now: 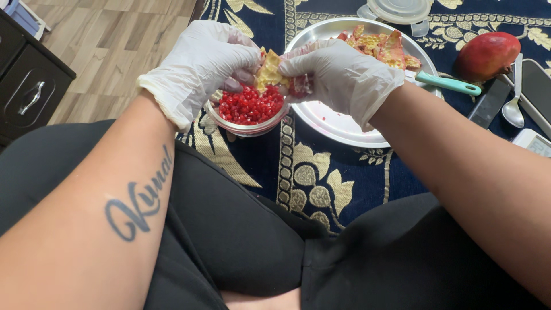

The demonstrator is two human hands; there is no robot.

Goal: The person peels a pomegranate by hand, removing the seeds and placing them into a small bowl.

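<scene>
Both gloved hands meet over a small clear bowl (pixel 248 117), which sits on a dark blue rug (pixel 321 178) with gold leaf patterns. The left hand (pixel 201 66) and the right hand (pixel 338 72) each pinch an end of one pomegranate piece (pixel 268 72), its pale pith turned up between the fingertips, held right above the bowl. Directly under the hands the bowl is already well filled with red seeds (pixel 250 106), so a good share of the picking looks done. Just beyond the right hand lies a round metal plate (pixel 338 123) with a pile of emptied peels (pixel 381 46) at its far side, which fits that reading. Past the right wrist a knife with a teal handle (pixel 447 84) rests on the plate's edge. Farther out on that side a whole pomegranate (pixel 487 54) lies uncut, so I judge there is more left to open. Near it are a spoon (pixel 512 109) and a clear lid (pixel 400 10).
</scene>
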